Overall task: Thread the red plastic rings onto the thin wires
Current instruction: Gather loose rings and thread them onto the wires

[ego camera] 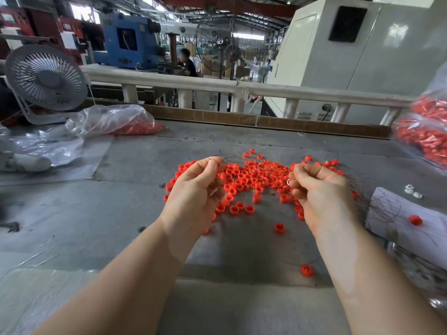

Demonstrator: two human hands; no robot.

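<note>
Red rings [242,180] lie heaped, thin wires [244,158] tangled among them.

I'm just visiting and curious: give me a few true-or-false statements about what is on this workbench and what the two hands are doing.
1. The small red plastic rings lie loose in a pile on the grey table. True.
2. Both hands rest flat on the table. False: the left hand and right hand are raised above the pile with fingers curled.
3. A clear plastic bag of red pieces lies at the far left. True.
4. The round grey desk fan stands at the right. False: it stands at the far left.
5. The right hand's grip is on thin wires. True.
</note>
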